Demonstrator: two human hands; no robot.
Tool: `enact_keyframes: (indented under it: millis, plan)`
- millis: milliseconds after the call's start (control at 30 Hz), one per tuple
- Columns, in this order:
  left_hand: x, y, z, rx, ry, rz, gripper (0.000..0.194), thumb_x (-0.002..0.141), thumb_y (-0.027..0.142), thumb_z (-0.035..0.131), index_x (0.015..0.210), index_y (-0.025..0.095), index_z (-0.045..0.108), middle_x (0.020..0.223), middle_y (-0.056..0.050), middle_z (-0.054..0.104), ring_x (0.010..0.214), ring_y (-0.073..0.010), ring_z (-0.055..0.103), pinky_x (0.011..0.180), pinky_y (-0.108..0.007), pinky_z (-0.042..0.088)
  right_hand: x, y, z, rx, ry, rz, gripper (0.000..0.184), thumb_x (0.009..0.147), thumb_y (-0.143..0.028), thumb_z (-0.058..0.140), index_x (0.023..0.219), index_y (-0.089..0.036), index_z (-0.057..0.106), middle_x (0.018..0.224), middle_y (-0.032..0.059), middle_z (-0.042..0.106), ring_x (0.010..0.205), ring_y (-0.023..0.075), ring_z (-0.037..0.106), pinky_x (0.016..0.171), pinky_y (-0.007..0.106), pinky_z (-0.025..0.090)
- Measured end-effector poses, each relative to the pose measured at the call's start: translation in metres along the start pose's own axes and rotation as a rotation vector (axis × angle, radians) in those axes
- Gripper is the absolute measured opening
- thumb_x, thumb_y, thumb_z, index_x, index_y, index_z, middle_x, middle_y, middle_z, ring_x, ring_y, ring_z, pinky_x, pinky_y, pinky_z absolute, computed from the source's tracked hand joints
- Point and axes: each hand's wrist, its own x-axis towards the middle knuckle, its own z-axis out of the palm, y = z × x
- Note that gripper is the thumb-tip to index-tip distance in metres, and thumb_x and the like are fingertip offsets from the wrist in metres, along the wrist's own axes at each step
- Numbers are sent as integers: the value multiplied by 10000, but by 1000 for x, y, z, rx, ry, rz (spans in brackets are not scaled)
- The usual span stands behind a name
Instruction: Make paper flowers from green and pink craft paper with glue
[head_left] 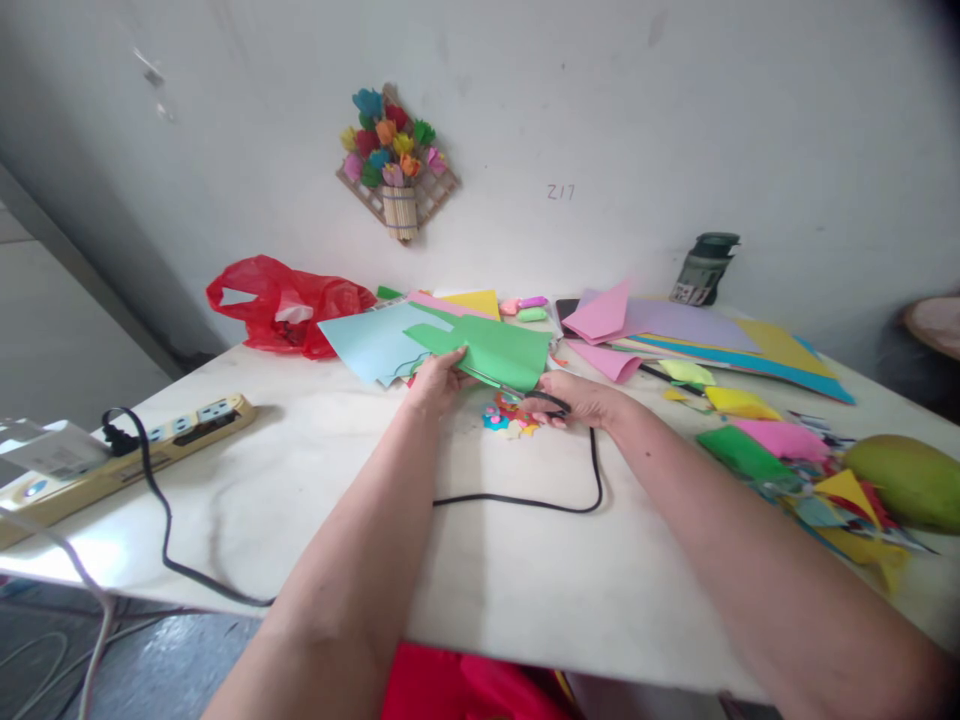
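My left hand (441, 378) pinches the near edge of a green sheet of paper (504, 348), thumb on top. Black-handled scissors (551, 402) are gripped in my right hand (576, 398), their blades pointing left along the paper's near edge. Whether the blades are apart I cannot tell. Beneath the scissors, small cut-out paper shapes (510, 414) in red, blue, yellow and white lie in a pile on the table (510, 580). A light blue sheet (367, 340) lies just behind my left hand.
A red plastic bag (300, 300) and a power strip (180, 430) stand at left. A black cord (517, 498) crosses in front. At right are coloured sheets (690, 325), paper scraps (757, 455), a green fruit (911, 480) and a dark bottle (703, 270).
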Motion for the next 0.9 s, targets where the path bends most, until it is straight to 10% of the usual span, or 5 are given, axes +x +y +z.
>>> enact_keyframes:
  millis: [533, 900]
  plan:
    - [-2, 14, -2, -31, 128, 20, 195, 706, 150, 561, 900, 129, 570, 646, -31, 656, 578, -153, 628, 643, -316, 541, -3, -4, -5, 0, -5, -12, 279, 619, -340, 675, 643, -126, 497, 485, -32, 506, 365, 26, 397, 328, 145, 269]
    - [4, 13, -9, 9, 137, 62, 222, 683, 170, 587, 900, 127, 565, 636, -29, 643, 568, -151, 623, 651, -310, 533, -11, -7, -8, 38, 69, -19, 705, 616, -363, 689, 1212, -188, 356, 571, -30, 609, 406, 83, 513, 338, 158, 289]
